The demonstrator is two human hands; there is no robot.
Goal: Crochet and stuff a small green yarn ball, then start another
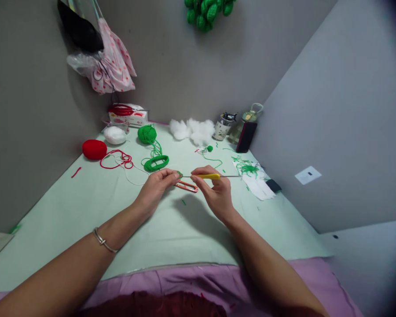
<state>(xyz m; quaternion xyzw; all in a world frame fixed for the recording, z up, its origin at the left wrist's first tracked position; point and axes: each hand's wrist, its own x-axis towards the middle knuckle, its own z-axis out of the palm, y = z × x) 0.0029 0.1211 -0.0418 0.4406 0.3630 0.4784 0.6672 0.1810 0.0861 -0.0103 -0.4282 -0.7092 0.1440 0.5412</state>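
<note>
My left hand (158,187) pinches a small piece of green crochet work (180,175) between thumb and fingers, most of it hidden. In my right hand (216,190) is a crochet hook (209,176) with a yellow grip, held level, its metal tip reaching the green piece. An orange-red thread snipper (186,187) lies on the table just below the two hands. Behind my left hand sits a loop of green yarn (156,163), with strands running back to a green yarn ball (147,134).
Red yarn (94,149) and white yarn (115,135) lie at left. White stuffing (193,131), a pen cup (223,127), a bottle (250,116) and a phone (246,137) stand at the back. Green scraps (247,168) lie on white paper (258,187) at right.
</note>
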